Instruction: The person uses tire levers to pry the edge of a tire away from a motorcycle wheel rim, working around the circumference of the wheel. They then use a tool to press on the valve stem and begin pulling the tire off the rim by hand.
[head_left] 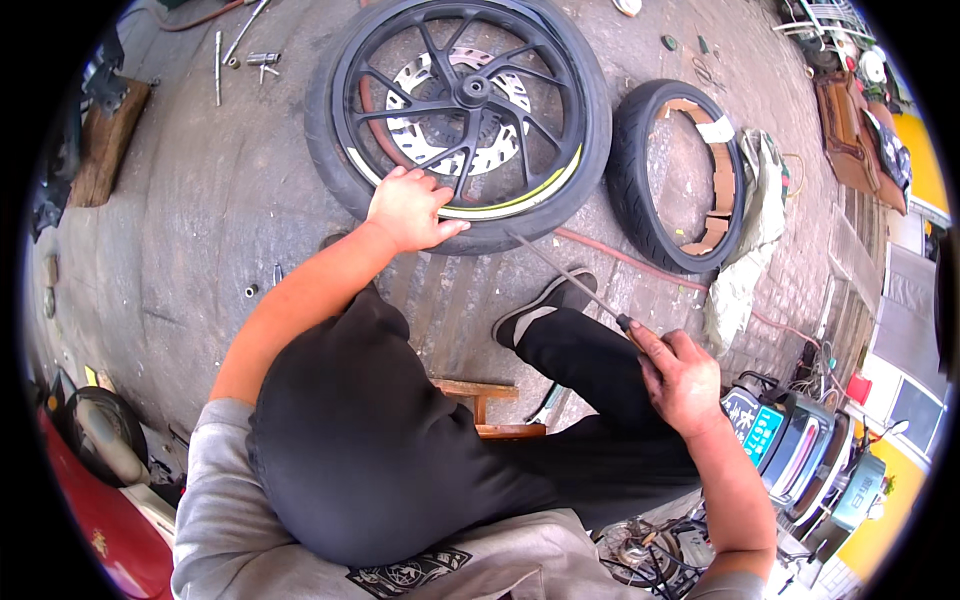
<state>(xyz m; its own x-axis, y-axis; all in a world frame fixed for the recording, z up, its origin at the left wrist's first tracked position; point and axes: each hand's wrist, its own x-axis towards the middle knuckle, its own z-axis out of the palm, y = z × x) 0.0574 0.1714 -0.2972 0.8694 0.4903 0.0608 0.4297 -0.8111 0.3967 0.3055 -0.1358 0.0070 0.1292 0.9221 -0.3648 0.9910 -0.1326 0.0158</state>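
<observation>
A black motorcycle wheel (474, 91) with a tyre, curved spokes, a drilled brake disc and a yellow-green rim stripe stands tilted in front of me. My left hand (405, 210) grips its near edge, fingers curled over the rim and thumb along the tyre. In my right hand (683, 383) is a long screwdriver (572, 280), held by its handle. Its thin shaft points up and left, and its tip meets the near side of the tyre; whether it goes under the bead I cannot tell.
Right of the wheel stands a loose tyre (625, 165) with cardboard inside, beside a pale crumpled sack (748, 245). A red hose (640, 262) crosses the ground. Wrenches and sockets (263, 60) lie far left, near a wooden block (108, 145). A parked motorcycle (795, 445) is at lower right.
</observation>
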